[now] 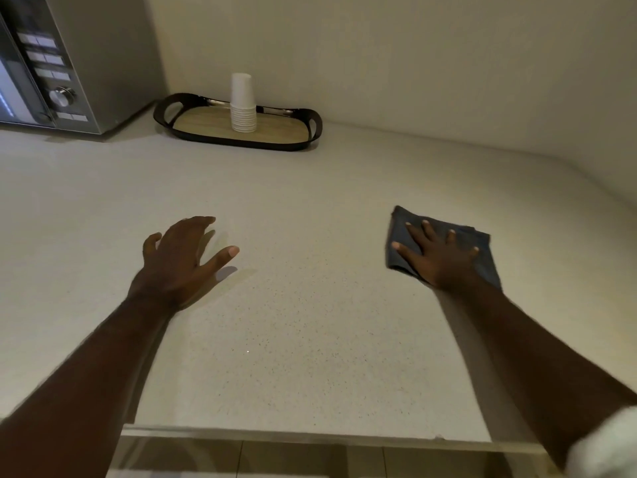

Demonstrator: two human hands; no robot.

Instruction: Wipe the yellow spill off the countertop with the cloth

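Note:
A folded dark blue cloth (482,250) lies flat on the pale speckled countertop (310,322) at the right. My right hand (437,253) presses down on it with fingers spread, palm covering its near corner. My left hand (179,257) hovers just above the counter at the left, fingers apart and holding nothing; its shadow falls beneath it. I see no yellow spill anywhere on the visible counter; the patch under the cloth is hidden.
A dark oval tray (238,132) with a wooden base holds a stack of white paper cups (243,105) at the back wall. A silver microwave (69,60) stands at the back left. The counter's front edge (310,436) runs below my forearms.

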